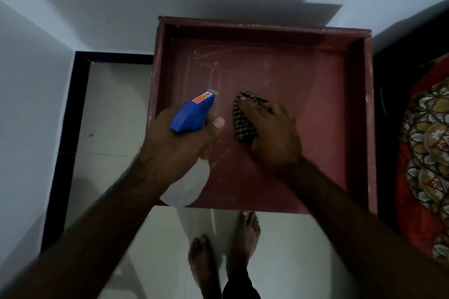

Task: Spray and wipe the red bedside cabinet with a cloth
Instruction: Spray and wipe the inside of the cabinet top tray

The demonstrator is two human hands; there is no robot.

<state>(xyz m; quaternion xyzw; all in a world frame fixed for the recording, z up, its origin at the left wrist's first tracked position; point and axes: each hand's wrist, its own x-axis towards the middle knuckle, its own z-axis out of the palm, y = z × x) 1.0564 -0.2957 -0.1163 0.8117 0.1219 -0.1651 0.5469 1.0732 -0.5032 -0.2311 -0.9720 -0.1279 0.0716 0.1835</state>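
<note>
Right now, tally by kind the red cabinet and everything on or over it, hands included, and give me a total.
Cabinet: 1
Spray bottle: 1
Cloth: 1
Hands: 2, the left hand and the right hand
Total: 5

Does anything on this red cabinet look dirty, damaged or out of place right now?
Yes. Whitish streaks smear the cabinet toward its far left corner, and pale flecks dot its raised rim, like chipped paint or dried splashes. The cloth under the right hand sits nearer the front.
</note>
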